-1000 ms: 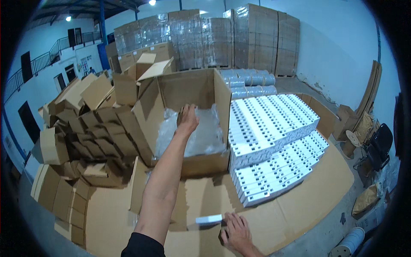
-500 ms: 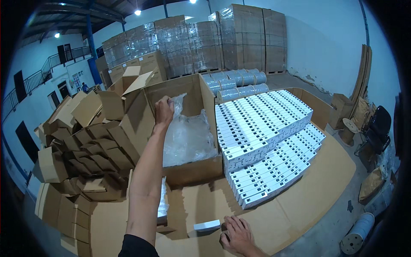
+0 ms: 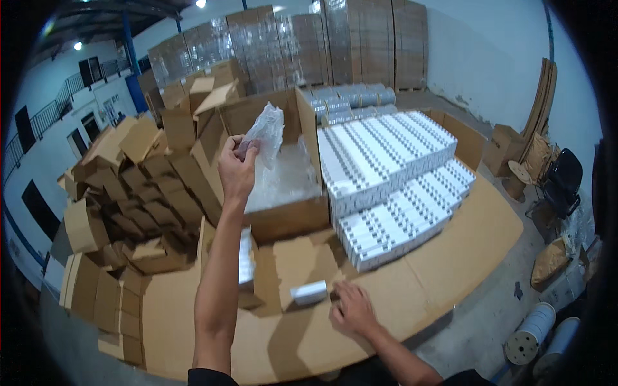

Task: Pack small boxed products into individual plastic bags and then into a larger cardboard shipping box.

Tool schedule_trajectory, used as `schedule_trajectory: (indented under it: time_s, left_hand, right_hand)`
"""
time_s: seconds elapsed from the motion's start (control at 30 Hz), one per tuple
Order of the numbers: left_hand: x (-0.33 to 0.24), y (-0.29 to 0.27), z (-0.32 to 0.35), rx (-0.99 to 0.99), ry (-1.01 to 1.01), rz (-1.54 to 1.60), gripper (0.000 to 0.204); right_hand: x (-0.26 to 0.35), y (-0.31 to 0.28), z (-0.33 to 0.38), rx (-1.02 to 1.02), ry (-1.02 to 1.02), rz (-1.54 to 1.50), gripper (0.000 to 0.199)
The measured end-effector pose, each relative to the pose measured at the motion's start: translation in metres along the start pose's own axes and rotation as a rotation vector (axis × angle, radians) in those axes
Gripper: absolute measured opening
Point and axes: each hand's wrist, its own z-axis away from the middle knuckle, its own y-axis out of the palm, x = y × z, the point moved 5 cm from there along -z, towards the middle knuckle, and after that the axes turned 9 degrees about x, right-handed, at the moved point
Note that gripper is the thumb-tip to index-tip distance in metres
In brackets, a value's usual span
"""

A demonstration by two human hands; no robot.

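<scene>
Drawn up and out since the earlier frame, crumpled clear plastic (image 3: pixel 271 128) is pinched in the left hand (image 3: pixel 238 167) above the large open carton (image 3: pixel 290 220), where more clear plastic (image 3: pixel 286 183) lies. On the cardboard surface (image 3: pixel 463 248), the loosely spread right hand (image 3: pixel 355 310) rests beside a small white box (image 3: pixel 310 293), near the stacked white boxes (image 3: pixel 394 177). Wrapped pallets (image 3: pixel 370 51) stand far off, and the surface runs right to a curved edge.

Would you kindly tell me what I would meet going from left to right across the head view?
Pile of open cartons, left hand, clear plastic in its grip, small white box, right hand, black chair.
</scene>
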Motion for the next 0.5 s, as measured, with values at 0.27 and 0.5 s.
schedule_trajectory:
  time_s: [0.27,0.5]
  left_hand:
    - [-0.039,-0.007,0.268,0.161,-0.293,0.249,0.012]
    - [-0.027,-0.001,0.413,0.211,-0.666,0.446,0.009]
  right_hand:
    - [0.021,-0.051,-0.006,-0.243,0.128,-1.147,0.047]
    - [0.051,-0.003,0.014,-0.044,0.211,-0.989,0.037]
